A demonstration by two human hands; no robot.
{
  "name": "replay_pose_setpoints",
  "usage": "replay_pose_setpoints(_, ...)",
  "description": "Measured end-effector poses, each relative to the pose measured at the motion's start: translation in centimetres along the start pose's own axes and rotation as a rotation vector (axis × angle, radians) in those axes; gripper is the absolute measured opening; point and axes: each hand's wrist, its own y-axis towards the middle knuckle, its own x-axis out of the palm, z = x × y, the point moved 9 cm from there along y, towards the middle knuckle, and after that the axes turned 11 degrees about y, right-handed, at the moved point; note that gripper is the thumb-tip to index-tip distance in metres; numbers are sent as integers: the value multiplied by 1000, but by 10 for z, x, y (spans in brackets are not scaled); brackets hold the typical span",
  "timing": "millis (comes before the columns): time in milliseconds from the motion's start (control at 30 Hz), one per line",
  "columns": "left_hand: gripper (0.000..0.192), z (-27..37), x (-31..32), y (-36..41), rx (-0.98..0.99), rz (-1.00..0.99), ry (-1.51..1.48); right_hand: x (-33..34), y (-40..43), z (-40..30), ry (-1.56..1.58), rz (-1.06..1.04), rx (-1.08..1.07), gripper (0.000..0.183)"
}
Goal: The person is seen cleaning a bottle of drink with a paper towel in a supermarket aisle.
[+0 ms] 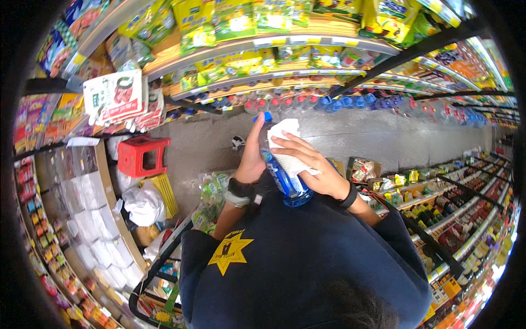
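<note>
A clear plastic bottle with a blue cap, a blue label and a blue base is held tilted in front of my chest. My left hand grips it along its left side, the thumb reaching up near the cap. Pressed against the bottle's upper right side is a crumpled white cloth or paper towel. My right hand holds that towel flat to the bottle with its fingers spread across it. The towel covers part of the label.
Shelves of yellow-green pouches stand ahead, above a row of red-capped bottles near the floor. Left are a red plastic stool and a white plastic bag. An open carton and stocked shelves lie right.
</note>
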Motion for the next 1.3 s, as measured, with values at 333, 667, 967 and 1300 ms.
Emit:
replay_pose_setpoints(333, 56, 40, -24, -21, 160, 263, -57, 20, 0, 2, 92, -203, 11, 63)
replay_pose_setpoints(667, 63, 71, -44, -34, 253, 297, -66, 25, -11, 4, 343, -286, -3, 38)
replay_pose_setpoints(967, 65, 89, -38, -53, 339, 286, -162, -3, -18, 6, 384, -104, -50, 37)
replay_pose_setpoints(1300, 77, 107, 21, -63, 474, -9, -87, 17, 26, 4, 333, -83, 142, 40)
